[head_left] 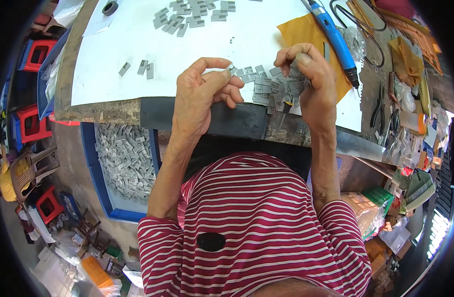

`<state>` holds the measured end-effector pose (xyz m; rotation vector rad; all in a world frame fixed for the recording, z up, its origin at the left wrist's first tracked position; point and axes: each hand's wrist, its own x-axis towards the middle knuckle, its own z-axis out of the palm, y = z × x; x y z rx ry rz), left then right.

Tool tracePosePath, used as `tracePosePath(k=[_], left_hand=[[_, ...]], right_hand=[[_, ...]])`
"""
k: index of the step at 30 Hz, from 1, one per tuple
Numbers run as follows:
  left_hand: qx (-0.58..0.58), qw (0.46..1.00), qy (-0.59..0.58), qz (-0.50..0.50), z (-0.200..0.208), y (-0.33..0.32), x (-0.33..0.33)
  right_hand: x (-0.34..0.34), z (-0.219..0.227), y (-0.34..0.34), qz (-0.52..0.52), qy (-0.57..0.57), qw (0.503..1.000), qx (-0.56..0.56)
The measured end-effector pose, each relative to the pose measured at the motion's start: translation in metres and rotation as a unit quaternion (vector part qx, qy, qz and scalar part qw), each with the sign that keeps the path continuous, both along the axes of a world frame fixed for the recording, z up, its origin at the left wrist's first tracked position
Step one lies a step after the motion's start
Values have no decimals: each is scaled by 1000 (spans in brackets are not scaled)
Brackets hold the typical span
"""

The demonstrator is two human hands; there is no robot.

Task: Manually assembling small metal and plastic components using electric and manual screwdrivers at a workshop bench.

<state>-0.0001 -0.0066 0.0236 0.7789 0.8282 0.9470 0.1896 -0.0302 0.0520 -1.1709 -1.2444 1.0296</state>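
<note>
Head view. Working just past near edge of table point(202, 114), over white sheet point(106, 81). Gives bare paper ahead and to left of left hand point(200, 86), as far as three loose pieces point(143, 67) and the far cluster point(187, 15). Tighter at right: hemmed by blue pen-shaped tool point(331, 32) lying across orange-yellow sheet point(298, 37). Pinching small grey piece point(232, 69) narrowly between left thumb and forefinger tips, just above paper, left of grey heap point(270, 89); other left fingers loosely curled. Curling right hand point(313, 74) over heap's right side, thumb near forefinger; can't tell if gripping anything. Can't tell held piece's long axis, partly covered by fingertips. Among loose three: pointing two nearly straight away from body, slanting leftmost up toward right.
</note>
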Motion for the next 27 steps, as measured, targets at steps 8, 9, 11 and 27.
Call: tracePosePath(k=[8, 9, 11, 27], left_hand=[[5, 1000, -14, 23, -6, -1, -4], [4, 1000, -16, 26, -8, -1, -5], [3, 999, -18, 30, -9, -2, -6], [9, 999, -15, 41, -11, -1, -6]], right_hand=[[-8, -4, 7, -21, 31, 999, -17], [-10, -4, 7, -21, 30, 999, -18], [-16, -7, 5, -64, -91, 993, 25], [-5, 23, -31, 92, -338, 933, 79]])
